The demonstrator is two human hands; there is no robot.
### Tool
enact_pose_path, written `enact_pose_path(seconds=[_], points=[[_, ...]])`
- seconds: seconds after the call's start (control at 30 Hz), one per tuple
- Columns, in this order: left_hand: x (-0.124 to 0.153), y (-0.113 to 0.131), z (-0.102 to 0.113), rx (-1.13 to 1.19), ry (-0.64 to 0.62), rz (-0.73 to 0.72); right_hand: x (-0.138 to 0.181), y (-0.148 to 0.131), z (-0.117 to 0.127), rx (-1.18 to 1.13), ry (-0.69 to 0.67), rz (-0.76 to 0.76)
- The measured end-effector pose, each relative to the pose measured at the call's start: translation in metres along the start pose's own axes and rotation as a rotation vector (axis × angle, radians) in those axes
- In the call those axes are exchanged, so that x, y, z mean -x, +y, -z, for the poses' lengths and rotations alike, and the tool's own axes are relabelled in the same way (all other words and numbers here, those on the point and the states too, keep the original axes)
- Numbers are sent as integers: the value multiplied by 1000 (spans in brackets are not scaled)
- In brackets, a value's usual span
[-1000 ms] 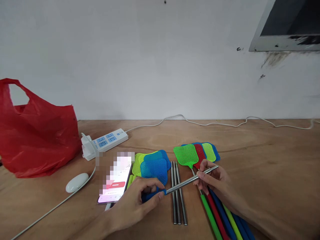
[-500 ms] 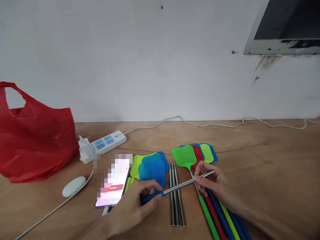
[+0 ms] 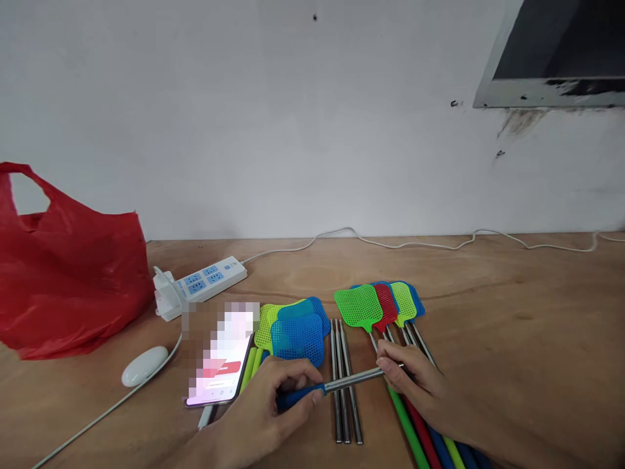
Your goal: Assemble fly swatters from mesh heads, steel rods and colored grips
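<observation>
L hand grips blue foam handle, R hand fingers pinch tip of telescopic steel rod, now pushed shorter vs 1 s ago, low over wooden bench by loose steel rods.

Telescopic metal rod with a blue grip, held across the desk

The rod is a thin, shiny steel tube ending in a blue foam-like grip at its 8 o'clock end. It lies nearly level, tilted slightly up toward 2 o'clock, crossing over three bare steel rods below it. The left hand wraps the blue grip; the right hand pinches the bare metal end. The visible steel stretch between the hands is short.
</observation>
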State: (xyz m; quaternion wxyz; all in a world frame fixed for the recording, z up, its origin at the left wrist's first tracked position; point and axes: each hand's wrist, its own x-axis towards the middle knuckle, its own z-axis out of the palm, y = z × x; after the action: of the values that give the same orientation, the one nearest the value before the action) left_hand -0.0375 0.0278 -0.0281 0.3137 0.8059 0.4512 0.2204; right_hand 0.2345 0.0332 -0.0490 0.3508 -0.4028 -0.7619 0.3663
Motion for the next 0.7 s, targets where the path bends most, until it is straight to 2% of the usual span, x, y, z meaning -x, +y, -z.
enact_pose_path(seconds=[0.13,0.27,0.37,0.57,0.7], points=[[1,-2,-3,-20,2,-25,1,-1,-1,35,36,7],[1,-3,-2,-30,17,-22,1,-5,-1,-61,-27,-37],[2,-2,-2,-27,26,-5,-1,-7,-1,-73,-20,-45],[2,5,0,-10,-27,29,-2,-2,0,-117,65,-42],[0,6,4,-30,-47,47,-4,4,3,-232,228,-97]])
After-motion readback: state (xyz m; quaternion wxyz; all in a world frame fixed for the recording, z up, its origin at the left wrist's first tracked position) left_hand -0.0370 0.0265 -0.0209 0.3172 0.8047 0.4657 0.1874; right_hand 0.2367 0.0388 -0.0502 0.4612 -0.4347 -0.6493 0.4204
